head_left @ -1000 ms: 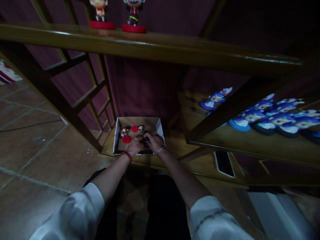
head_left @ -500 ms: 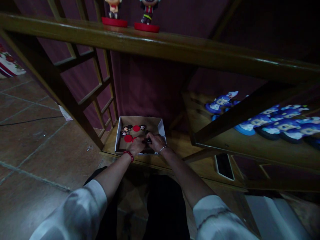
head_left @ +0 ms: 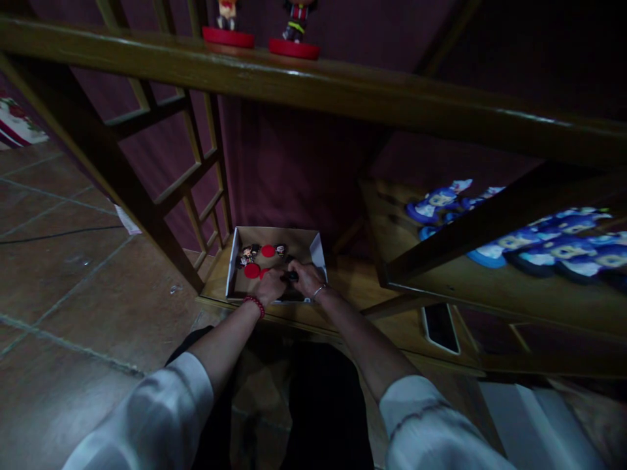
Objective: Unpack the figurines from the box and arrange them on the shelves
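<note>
A shallow cardboard box (head_left: 275, 230) with white side walls sits on the low wooden shelf. Over its front part, my left hand (head_left: 271, 285) and my right hand (head_left: 307, 279) are close together, fingers curled. Between them is a small dark object (head_left: 292, 276), probably part of a figurine; my right fingers grip it. What my left fingers hold is hidden. To the left inside the box lie small dark-clothed figurines (head_left: 249, 254) and a red disc (head_left: 251, 271). Another red disc (head_left: 268, 250) and a small figurine piece (head_left: 281, 250) lie further back.
Overhead runs a wooden shelf (head_left: 245, 81) carrying two figurines on red bases (head_left: 294, 48). A lattice side panel (head_left: 189, 176) rises on the left. Several blue-haired figurines (head_left: 568, 248) lie on the right shelf. A phone (head_left: 439, 326) rests lower right.
The view has shifted slightly, moving the upper figurines up and right in the picture. Both hands stay together over the box, with only slight finger movement.
</note>
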### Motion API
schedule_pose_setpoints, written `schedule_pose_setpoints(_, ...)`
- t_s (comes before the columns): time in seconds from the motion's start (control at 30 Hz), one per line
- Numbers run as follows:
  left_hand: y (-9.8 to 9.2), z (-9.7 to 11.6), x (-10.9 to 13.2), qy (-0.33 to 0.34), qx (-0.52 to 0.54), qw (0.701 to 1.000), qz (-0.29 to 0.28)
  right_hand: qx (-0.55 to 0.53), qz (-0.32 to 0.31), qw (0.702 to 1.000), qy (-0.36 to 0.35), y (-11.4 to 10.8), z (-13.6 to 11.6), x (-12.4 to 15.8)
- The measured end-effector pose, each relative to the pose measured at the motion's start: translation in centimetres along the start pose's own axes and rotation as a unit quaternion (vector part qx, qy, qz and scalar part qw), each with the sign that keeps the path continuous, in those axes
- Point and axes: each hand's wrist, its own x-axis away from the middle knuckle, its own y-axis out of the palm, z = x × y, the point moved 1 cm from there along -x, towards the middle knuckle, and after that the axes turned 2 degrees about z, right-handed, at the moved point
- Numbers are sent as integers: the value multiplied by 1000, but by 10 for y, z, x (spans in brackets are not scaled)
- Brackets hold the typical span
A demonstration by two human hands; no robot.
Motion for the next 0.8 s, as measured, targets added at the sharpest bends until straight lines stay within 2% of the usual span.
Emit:
schedule_pose_setpoints(0.23,1,-1,0,17,-6,1000,14,45,-21,999,18,-1,0,0)
schedule_pose_setpoints(0.37,1,2,1,18,-21,1000,3,38,-38,999,4,-1,0,-1)
schedule_pose_setpoints(0.47,1,4,2,21,-35,999,21,34,-38,999,16,-3,0,0)
schedule_pose_setpoints(0.57,-3,7,3,32,-40,997,50,34,-45,998,11,-4,-3,0)
schedule_pose_setpoints(0.8,-15,13,10,69,-25,997,38,47,-51,998,5,-5,-2,2)
